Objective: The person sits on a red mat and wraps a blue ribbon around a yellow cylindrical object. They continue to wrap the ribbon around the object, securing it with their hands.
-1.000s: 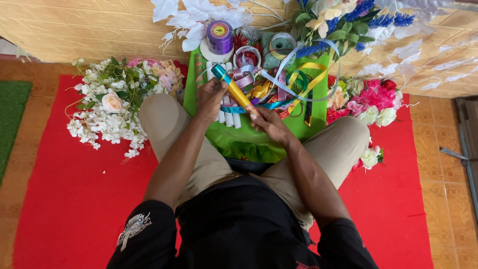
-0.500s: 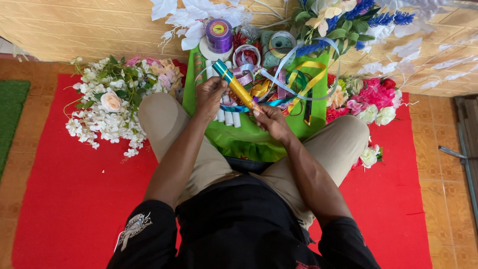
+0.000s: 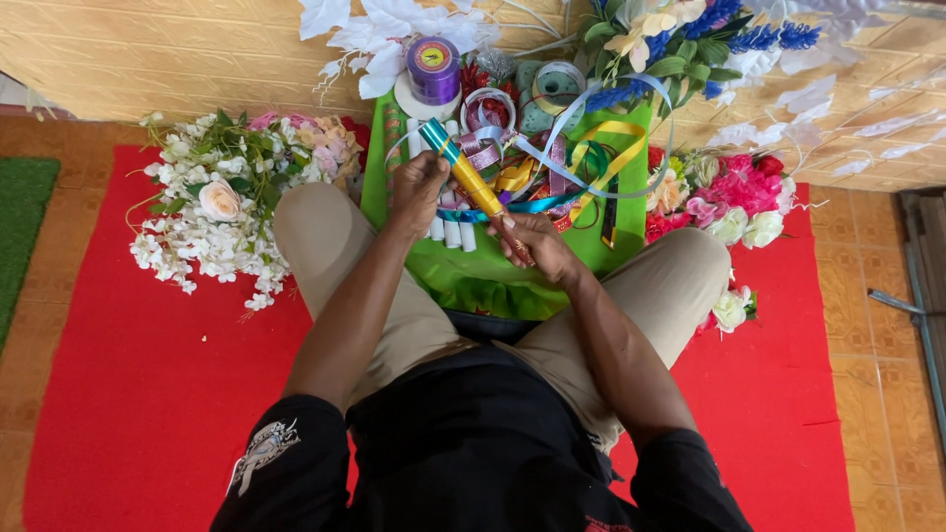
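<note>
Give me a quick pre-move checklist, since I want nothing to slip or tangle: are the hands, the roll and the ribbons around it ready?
1. Left hand grip on the upper part of the gold and teal foil roll: ok.
2. Right hand grip on the roll's lower end: ok.
3. Roll lifted off the green tray: ok, held tilted above it.
4. Loose ribbons apart from the roll: cannot tell, they lie close behind it.
5. Purple ribbon spool out of the hands' way: ok, at the tray's far end.

Ribbon roll (image 3: 473, 177): slim, gold foil with teal end, held tilted between both hands above green cloth.
</note>
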